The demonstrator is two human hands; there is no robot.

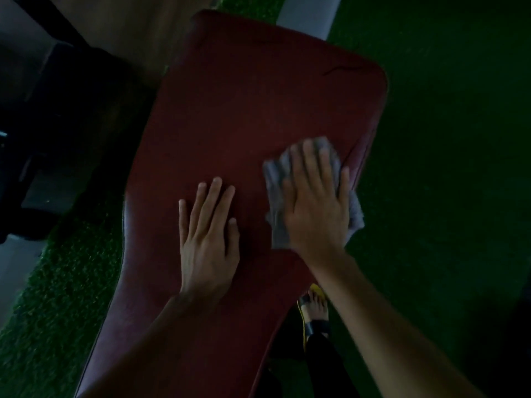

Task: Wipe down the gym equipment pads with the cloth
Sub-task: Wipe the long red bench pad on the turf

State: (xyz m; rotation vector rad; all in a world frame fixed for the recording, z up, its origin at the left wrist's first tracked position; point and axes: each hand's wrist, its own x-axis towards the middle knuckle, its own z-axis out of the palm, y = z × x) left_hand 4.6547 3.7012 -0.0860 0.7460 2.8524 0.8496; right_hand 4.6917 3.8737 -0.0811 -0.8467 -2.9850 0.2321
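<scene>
While the left hand (207, 242) lies flat on the pad (244, 110), the right hand (313, 208) presses the cloth (275, 179) onto it.
Nearest, a sandalled foot (314, 311) stands below the pad's right edge. Left hand: palm down mid-pad, fingers straight and spread, holding nothing. Right hand, just beside it: fingers extended flat over the crumpled grey cloth, not curled round it; the cloth sits at the pad's right edge, one corner overhanging, slightly blurred. Beyond, the dark red pad ends in rounded corners. Green turf (445, 139) flanks it; wood flooring (129, 30) lies far left.
</scene>
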